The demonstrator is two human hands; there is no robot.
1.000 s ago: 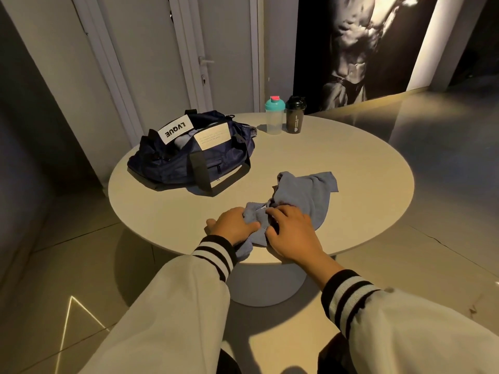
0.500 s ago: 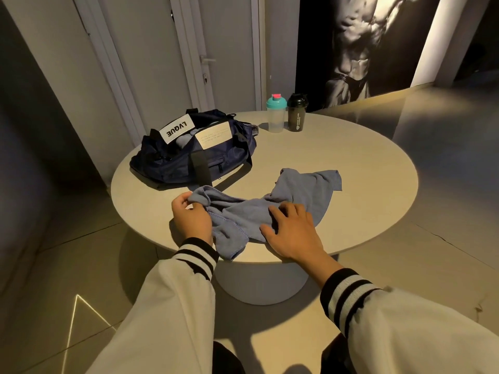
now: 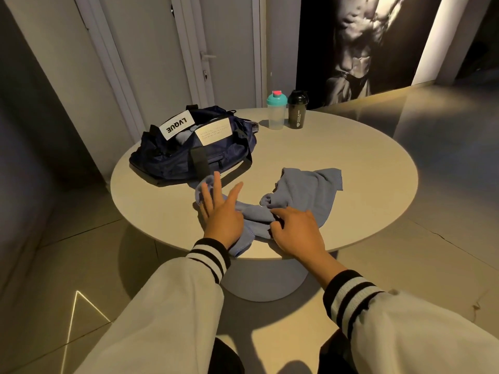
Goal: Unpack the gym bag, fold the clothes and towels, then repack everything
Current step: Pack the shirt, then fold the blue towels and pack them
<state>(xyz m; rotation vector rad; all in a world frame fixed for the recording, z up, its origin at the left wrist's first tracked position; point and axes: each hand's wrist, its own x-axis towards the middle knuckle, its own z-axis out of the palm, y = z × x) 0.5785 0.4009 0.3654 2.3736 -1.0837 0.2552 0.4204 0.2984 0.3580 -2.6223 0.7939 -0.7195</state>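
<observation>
Left hand (image 3: 220,211) spread flat on the blue towel's (image 3: 305,194) left end; right hand (image 3: 295,229) curls into its bunched middle; the towel runs left-to-right along the round table's (image 3: 351,147) near side, its crumpled far corner nearer my right.

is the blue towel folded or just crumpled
Crumpled, not folded: the blue towel lies bunched and twisted on the table, edges uneven, left hand flat on one end, right hand curled on its middle.

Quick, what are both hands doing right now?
Left hand: open, flat on the towel.
Right hand: fingers curled, gripping the towel.
</observation>
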